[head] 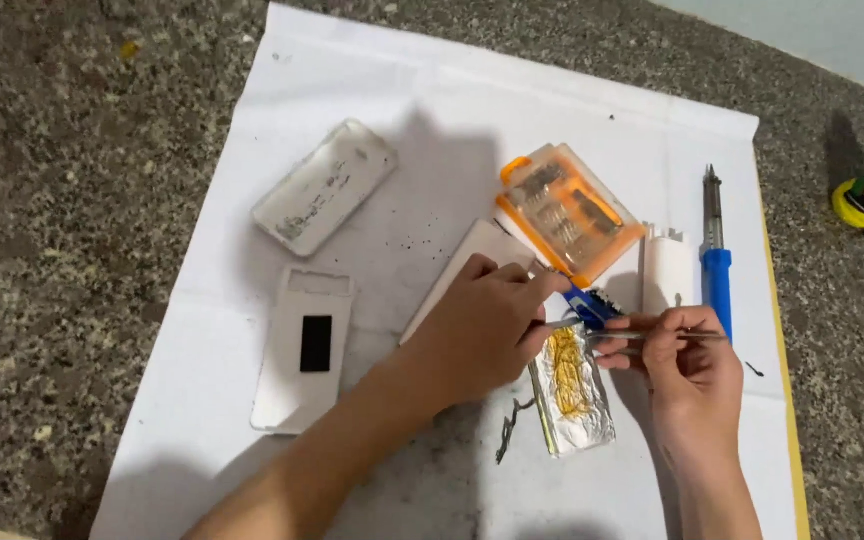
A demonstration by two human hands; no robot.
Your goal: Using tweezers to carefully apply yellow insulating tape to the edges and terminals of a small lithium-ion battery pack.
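1. Farthest left on the white paper sheet (252, 250) we see two pale casing shells: one lying tilted near the top (324, 186), and a flat one with a black rectangular window (305, 348) below it.
2. Our left hand (482, 325) comes in from the lower left, fingers curled down over a white panel (467, 275), fingertips pressing at the top end of the foil-wrapped cell (574, 388).
3. That foil-wrapped cell lies between our two hands, its long axis running toward and away from us, yellowish residue down its middle; a bent grey strip (512, 428) lies just beside it, lower left.
4. Above it sits an orange bit case (569, 213), with something small and blue-and-black below it that we cannot identify clearly.
5. Our right hand (687, 365) pinches slim metal tweezers (642, 337), tips pointing left at the cell's top end; both hands are about equally near.
6. A blue-handled soldering iron (716, 255) lies just beyond, beside a small white piece (667, 272).
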